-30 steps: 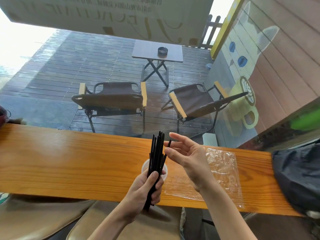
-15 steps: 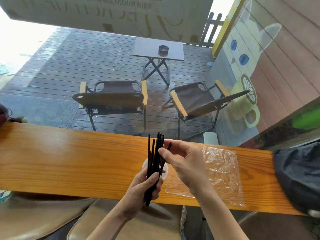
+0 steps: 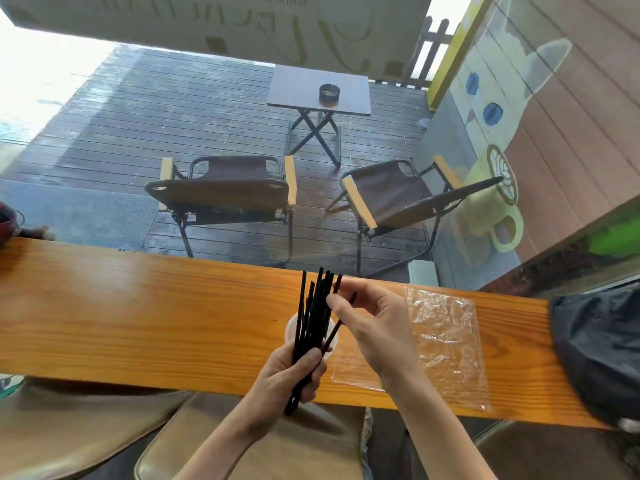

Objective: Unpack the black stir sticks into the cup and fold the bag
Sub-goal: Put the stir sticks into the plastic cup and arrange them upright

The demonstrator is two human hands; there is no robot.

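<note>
My left hand (image 3: pixel 294 372) grips a fanned bundle of black stir sticks (image 3: pixel 313 317) by their lower ends, held upright above the counter. Behind the bundle stands a small white cup (image 3: pixel 290 331), mostly hidden by the sticks. My right hand (image 3: pixel 372 327) pinches the top of one stick at the right side of the bundle, and that stick leans away from the others. The clear plastic bag (image 3: pixel 446 344) lies flat and empty on the wooden counter (image 3: pixel 138 313), just right of my right hand.
A dark jacket or bag (image 3: pixel 602 351) rests on the counter's right end. A dark red object (image 3: pixel 7 220) sits at the far left edge. Brown stool seats (image 3: pixel 207 441) are below the counter. Beyond the window are two folding chairs and a small table.
My right hand went from open beside the bundle to closing its fingers on one stick's tip. The bundle has fanned out slightly and dropped a little lower.
</note>
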